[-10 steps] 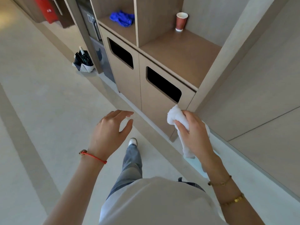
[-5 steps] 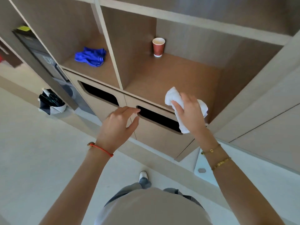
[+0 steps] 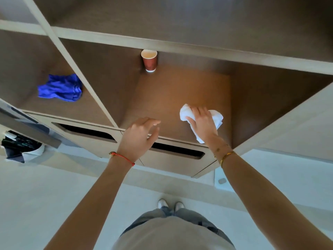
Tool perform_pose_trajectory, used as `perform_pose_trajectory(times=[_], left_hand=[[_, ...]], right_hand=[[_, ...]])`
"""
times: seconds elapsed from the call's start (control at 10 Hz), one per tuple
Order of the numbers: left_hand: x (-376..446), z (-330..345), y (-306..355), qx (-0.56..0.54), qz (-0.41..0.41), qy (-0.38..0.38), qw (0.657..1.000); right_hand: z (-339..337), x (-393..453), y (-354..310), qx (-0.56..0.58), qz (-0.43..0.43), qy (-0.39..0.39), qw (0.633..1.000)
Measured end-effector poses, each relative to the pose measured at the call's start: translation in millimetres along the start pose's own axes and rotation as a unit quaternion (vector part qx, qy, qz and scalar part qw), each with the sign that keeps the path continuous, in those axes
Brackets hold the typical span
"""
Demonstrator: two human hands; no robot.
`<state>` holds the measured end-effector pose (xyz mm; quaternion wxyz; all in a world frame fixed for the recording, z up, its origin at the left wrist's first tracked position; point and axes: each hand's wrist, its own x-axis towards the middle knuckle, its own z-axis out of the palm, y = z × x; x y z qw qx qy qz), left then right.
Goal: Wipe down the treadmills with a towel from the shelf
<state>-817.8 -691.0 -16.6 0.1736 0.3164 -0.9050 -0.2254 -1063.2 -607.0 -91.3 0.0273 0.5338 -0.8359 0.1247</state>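
Standing at a wooden shelf unit (image 3: 180,46), the person has the right hand (image 3: 203,123) reached into the right-hand compartment, its fingers curled round a crumpled white towel (image 3: 217,118) that sits low over the compartment floor near its front edge; whether the cloth actually rests on the wood cannot be told. The left hand (image 3: 138,138) hovers near the shelf's front lip, holding nothing, its fingers loosely bent. Far back in the same compartment a red paper cup (image 3: 149,60) stands upright, well apart from the towel. A blue cloth (image 3: 60,87) lies bunched in the neighbouring compartment to the left, and slotted cabinet fronts (image 3: 86,131) run below the shelf. No treadmill shows anywhere in view. Judging from this, the towel is in hand at the shelf, but nothing visible says whether it is being picked up or set back down, so whether the wiping is finished or has yet to begin cannot be read from this view.
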Motion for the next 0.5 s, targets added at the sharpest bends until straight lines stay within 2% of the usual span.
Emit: perform_pose_trajectory(times=[0.3,0.5], left_hand=[[25.5,8.3,0.0,0.002,0.005,-0.033,0.999],[21.5,8.1,4.5,0.009,0.02,-0.009,1.0]], right_hand=[[-6.7,-4.1,12.9,0.052,0.016,-0.053,0.997],[-49.0,-55.4,6.8,0.166,0.066,0.064,0.982]])
